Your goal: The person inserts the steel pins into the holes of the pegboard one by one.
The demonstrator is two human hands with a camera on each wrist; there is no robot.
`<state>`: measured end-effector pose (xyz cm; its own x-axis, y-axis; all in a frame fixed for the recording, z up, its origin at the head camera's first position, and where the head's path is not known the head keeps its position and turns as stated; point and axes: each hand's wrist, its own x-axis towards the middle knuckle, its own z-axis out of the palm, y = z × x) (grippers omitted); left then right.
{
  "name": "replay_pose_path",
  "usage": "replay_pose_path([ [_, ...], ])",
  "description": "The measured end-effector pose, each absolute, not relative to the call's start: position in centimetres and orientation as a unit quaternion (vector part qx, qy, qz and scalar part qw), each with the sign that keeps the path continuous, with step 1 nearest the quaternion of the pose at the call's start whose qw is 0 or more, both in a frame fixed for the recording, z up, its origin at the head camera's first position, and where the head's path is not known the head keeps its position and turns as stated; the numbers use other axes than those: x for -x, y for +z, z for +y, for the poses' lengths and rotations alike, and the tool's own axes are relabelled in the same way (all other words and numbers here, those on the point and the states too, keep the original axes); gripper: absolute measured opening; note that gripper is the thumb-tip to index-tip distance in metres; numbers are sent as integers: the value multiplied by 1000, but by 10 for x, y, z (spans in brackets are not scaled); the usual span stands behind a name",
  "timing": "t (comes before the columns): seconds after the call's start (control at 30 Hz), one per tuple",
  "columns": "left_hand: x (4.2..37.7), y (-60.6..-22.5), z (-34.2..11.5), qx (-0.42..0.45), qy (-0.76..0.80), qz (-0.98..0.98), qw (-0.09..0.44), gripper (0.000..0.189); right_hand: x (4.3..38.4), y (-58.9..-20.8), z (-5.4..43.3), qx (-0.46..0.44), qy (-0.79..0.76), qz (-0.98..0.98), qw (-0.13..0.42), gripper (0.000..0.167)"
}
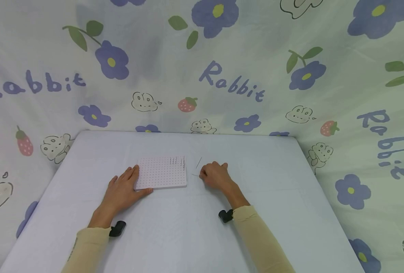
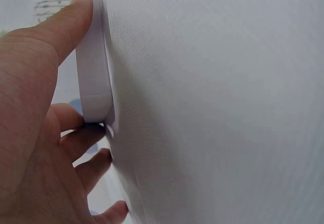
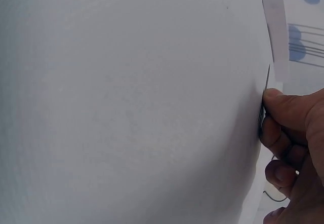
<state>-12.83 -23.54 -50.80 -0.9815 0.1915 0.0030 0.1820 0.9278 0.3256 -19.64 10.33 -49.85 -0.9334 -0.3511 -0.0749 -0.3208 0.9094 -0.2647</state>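
Note:
A white pegboard (image 1: 161,174) with rows of small holes lies on the table, several thin pins standing upright near its far right corner. My left hand (image 1: 121,191) rests at its near left corner. In the left wrist view the thumb (image 2: 76,19) lies against the board's front side (image 2: 93,82), and the fingers are at its left end. Just right of the board, my right hand (image 1: 217,176) pinches a thin pin (image 3: 268,77) between thumb and forefinger, low at the tabletop. Another thin pin (image 1: 198,162) lies loose beyond that hand.
A white cloth covers the table (image 1: 273,227). Behind it and at both sides hangs a patterned curtain (image 1: 161,57) with flowers and rabbits. A small black camera (image 1: 118,229) is worn at the left wrist, another black camera (image 1: 226,216) at the right.

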Motion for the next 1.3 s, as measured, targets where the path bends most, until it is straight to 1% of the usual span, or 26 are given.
replay_pose_path([
  [0.23, 127, -506, -235, -97, 164, 982, 11, 109, 197, -497, 103, 167, -137, 974, 64, 10],
  [0.47, 127, -504, -235, -97, 165, 981, 11, 108, 199, -496, 100, 185, -118, 974, 54, 10],
  [0.63, 126, -503, -234, -98, 167, 981, 16, 108, 200, -498, 99, 181, -121, 974, 55, 11],
  [0.87, 126, -503, -235, -94, 168, 981, 17, 108, 203, -492, 97, 188, -191, 963, 23, 10],
  [1.1, 127, -506, -236, -92, 168, 981, 16, 108, 206, -476, 94, 180, -294, 938, 29, 6],
  [1.3, 127, -506, -235, -92, 167, 981, 18, 109, 208, -472, 89, 190, -356, 915, 19, 8],
])
